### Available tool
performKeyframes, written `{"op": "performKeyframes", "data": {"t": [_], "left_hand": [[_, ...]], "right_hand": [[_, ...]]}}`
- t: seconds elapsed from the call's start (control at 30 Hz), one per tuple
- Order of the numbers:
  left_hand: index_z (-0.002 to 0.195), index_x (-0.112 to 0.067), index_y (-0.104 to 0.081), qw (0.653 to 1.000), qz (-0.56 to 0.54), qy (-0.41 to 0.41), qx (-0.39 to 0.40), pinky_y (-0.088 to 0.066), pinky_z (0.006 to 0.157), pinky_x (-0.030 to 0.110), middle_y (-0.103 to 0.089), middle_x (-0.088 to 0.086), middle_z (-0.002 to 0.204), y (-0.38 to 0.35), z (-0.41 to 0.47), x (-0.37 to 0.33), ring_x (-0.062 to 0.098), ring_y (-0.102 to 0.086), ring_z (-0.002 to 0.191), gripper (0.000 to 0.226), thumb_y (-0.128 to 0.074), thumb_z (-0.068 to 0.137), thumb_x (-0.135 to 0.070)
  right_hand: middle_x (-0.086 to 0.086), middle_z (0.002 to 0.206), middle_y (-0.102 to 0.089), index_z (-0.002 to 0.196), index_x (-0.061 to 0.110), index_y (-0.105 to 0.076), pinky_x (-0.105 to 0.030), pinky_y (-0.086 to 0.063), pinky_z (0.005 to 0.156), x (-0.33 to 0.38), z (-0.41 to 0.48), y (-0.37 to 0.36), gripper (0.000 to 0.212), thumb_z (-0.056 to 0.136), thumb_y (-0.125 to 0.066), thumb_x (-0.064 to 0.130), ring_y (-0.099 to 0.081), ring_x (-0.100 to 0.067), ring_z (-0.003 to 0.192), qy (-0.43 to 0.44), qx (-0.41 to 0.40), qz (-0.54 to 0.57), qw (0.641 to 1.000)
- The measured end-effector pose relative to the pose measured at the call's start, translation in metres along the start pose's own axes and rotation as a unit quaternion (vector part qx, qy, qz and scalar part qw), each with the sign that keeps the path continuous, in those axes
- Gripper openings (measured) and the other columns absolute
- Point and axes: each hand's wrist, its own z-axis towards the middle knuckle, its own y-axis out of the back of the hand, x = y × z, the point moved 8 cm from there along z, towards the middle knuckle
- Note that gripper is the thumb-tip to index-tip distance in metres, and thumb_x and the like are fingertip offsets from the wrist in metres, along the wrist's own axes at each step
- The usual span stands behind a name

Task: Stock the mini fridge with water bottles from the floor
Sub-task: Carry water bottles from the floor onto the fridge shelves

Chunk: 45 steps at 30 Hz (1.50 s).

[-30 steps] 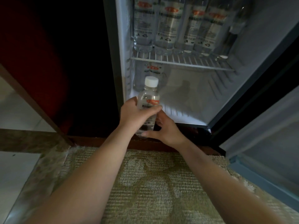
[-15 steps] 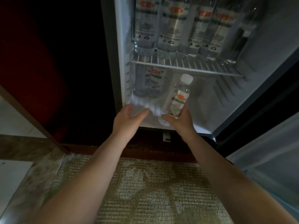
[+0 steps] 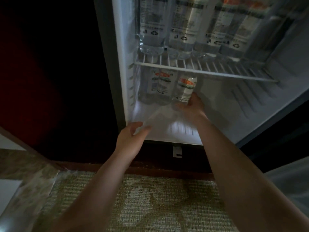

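My left hand point(image 3: 132, 139) hangs open and empty at the front lip of the mini fridge point(image 3: 117, 81), fingers loosely spread. Ahead of it, at the back left of the lower compartment, two bottles point(image 3: 158, 87) stand together. Just right of them, my right hand point(image 3: 192, 106) is wrapped around the base of a water bottle point(image 3: 185, 87), holding it roughly upright under the wire shelf point(image 3: 217, 71). Above that shelf stands a row of bottles point(image 3: 184, 30).
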Motion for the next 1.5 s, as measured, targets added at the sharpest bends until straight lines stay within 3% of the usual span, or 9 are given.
{"op": "performKeyframes", "data": {"t": [0.33, 0.47, 0.57, 0.7, 0.83, 1.1, 1.2, 1.4, 1.5], "left_hand": [[0.126, -0.017, -0.059, 1.0, -0.022, 0.001, -0.02, -0.041, 0.095, 0.03, -0.057, 0.002, 0.13, 0.006, 0.001, 0.003, 0.019, -0.053, 0.118, 0.045, -0.062, 0.086, -0.038], [0.122, -0.017, -0.061, 1.0, -0.019, 0.001, -0.014, -0.04, 0.09, 0.029, -0.057, 0.003, 0.128, -0.001, -0.006, -0.002, 0.019, -0.053, 0.117, 0.042, -0.062, 0.086, -0.039], [0.123, -0.017, -0.06, 1.0, -0.018, -0.012, -0.009, -0.04, 0.092, 0.029, -0.057, 0.003, 0.129, -0.004, -0.012, -0.007, 0.018, -0.052, 0.118, 0.042, -0.063, 0.087, -0.038], [0.125, -0.015, -0.059, 1.0, -0.004, -0.025, -0.002, -0.039, 0.089, 0.026, -0.057, 0.003, 0.129, -0.006, -0.018, -0.009, 0.018, -0.052, 0.118, 0.043, -0.061, 0.088, -0.037], [0.124, -0.016, -0.059, 1.0, 0.015, -0.021, -0.006, -0.039, 0.086, 0.026, -0.057, 0.004, 0.128, -0.003, -0.017, -0.005, 0.017, -0.052, 0.115, 0.043, -0.061, 0.088, -0.038], [0.125, -0.015, -0.059, 1.0, 0.013, -0.02, -0.013, -0.039, 0.088, 0.026, -0.057, 0.006, 0.129, -0.002, -0.012, -0.006, 0.019, -0.052, 0.119, 0.043, -0.061, 0.088, -0.037], [0.126, -0.014, -0.059, 1.0, 0.017, -0.02, -0.01, -0.038, 0.088, 0.027, -0.056, 0.005, 0.129, -0.004, -0.014, -0.005, 0.019, -0.051, 0.119, 0.043, -0.061, 0.088, -0.037], [0.125, -0.018, -0.059, 0.998, 0.069, -0.007, 0.005, -0.036, 0.084, 0.027, -0.056, -0.003, 0.121, -0.008, -0.017, -0.011, 0.014, -0.05, 0.105, 0.042, -0.058, 0.089, -0.039], [0.105, -0.012, -0.062, 0.987, 0.147, -0.013, 0.071, -0.04, 0.082, 0.028, -0.057, 0.001, 0.105, -0.016, -0.022, -0.018, 0.017, -0.054, 0.095, 0.029, -0.056, 0.09, -0.037]], "right_hand": [[0.004, 0.089, -0.069, 0.098, 0.025, -0.064, -0.029, -0.054, 0.07, 0.015, 0.02, -0.002, 0.03, 0.073, -0.072, 0.04, -0.067, -0.017, 0.08, -0.037, -0.016, -0.138, 0.99], [0.006, 0.096, -0.068, 0.113, 0.025, -0.059, -0.016, -0.043, 0.051, 0.01, 0.014, 0.001, 0.054, 0.067, -0.079, 0.045, -0.066, -0.01, 0.08, -0.043, 0.008, -0.088, 0.995], [0.002, 0.105, -0.068, 0.119, 0.026, -0.058, -0.021, -0.052, 0.046, 0.012, 0.007, -0.003, 0.065, 0.062, -0.082, 0.048, -0.068, -0.015, 0.085, -0.055, 0.031, -0.027, 0.998], [0.002, 0.108, -0.07, 0.121, 0.028, -0.055, -0.042, -0.06, 0.072, 0.03, 0.015, -0.002, 0.067, 0.062, -0.08, 0.047, -0.069, -0.02, 0.093, -0.013, 0.025, 0.017, 0.999], [-0.002, 0.125, -0.06, 0.134, 0.019, -0.04, -0.033, -0.052, 0.081, 0.044, 0.015, 0.006, 0.061, 0.083, -0.072, 0.03, -0.061, -0.021, 0.107, 0.032, -0.001, 0.001, 0.999], [-0.003, 0.126, -0.062, 0.131, 0.017, -0.045, -0.045, -0.049, 0.098, 0.046, 0.01, 0.006, 0.06, 0.081, -0.073, 0.036, -0.06, -0.022, 0.113, 0.047, 0.026, -0.012, 0.998], [0.004, 0.116, -0.064, 0.128, 0.015, -0.051, -0.035, -0.052, 0.09, 0.041, 0.001, 0.003, 0.071, 0.072, -0.073, 0.053, -0.063, -0.013, 0.102, 0.014, 0.033, -0.028, 0.999], [-0.006, 0.105, -0.067, 0.116, 0.013, -0.057, -0.023, -0.035, 0.069, 0.013, -0.047, 0.028, 0.037, 0.09, -0.059, 0.038, -0.061, -0.024, 0.097, -0.018, -0.095, -0.121, 0.988], [-0.007, 0.095, -0.071, 0.098, 0.014, -0.068, -0.025, -0.037, 0.067, 0.002, -0.077, 0.024, 0.026, 0.09, -0.054, 0.035, -0.064, -0.026, 0.093, -0.038, -0.068, -0.165, 0.983]]}}
